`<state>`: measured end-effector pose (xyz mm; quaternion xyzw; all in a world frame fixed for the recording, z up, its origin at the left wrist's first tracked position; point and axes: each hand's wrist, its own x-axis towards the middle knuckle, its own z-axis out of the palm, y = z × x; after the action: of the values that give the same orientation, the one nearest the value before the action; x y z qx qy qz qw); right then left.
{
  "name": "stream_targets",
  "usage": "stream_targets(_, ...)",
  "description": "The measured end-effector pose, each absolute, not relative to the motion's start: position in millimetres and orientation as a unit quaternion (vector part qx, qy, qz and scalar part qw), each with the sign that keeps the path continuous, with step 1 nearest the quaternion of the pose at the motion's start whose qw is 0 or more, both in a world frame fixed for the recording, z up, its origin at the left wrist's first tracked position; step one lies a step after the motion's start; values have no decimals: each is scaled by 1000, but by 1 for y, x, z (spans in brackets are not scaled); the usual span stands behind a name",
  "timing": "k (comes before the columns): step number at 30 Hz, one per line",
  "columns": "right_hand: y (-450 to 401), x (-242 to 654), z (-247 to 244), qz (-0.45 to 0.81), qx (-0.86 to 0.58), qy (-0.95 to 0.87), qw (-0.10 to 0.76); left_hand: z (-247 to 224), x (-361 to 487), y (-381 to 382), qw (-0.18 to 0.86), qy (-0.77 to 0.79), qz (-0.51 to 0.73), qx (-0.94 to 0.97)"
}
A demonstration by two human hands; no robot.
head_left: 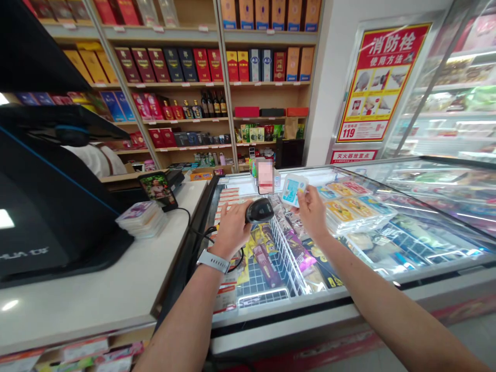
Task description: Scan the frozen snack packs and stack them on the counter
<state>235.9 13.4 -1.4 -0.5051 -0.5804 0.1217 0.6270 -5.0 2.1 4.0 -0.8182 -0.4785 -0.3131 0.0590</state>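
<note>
My left hand (231,225) is closed around a black handheld barcode scanner (259,211), whose head points to the right. A cable hangs from it toward the counter. In my right hand (312,211) I pinch a flat white and light-blue packet (293,190) by its lower right edge. The scanner and the packet are apart, both above the glass-topped freezer (287,309). Below them, wrapped ice creams (267,264) lie in a white wire basket (290,243).
Packs of yellow and blue boxes (351,206) sit on the freezer's right side. A white counter (96,294) at left carries a black checkout machine (46,206), a stack of flat packets (141,221) and a propped phone (158,190). Shelves of boxed bottles (174,64) stand behind; a white sleeve (95,159) shows beyond the machine.
</note>
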Motion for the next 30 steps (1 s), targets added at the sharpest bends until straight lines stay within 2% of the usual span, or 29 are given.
stream_targets(8, 34, 247, -15, 97, -536, -576, 610, 3, -6, 4, 65, -474, -340, -810)
stream_targets(17, 44, 251, -22, 188, -530, -531, 635, 6, -5, 1, 80, -478, -374, -791)
stream_targets(25, 47, 254, -23, 188, -530, -533, 633, 9, -5, -1, 81, -485, -375, -786)
stream_targets(30, 46, 253, -20, 216, -500, -509, 667, 9, -5, 0, 85, -483, -381, -783)
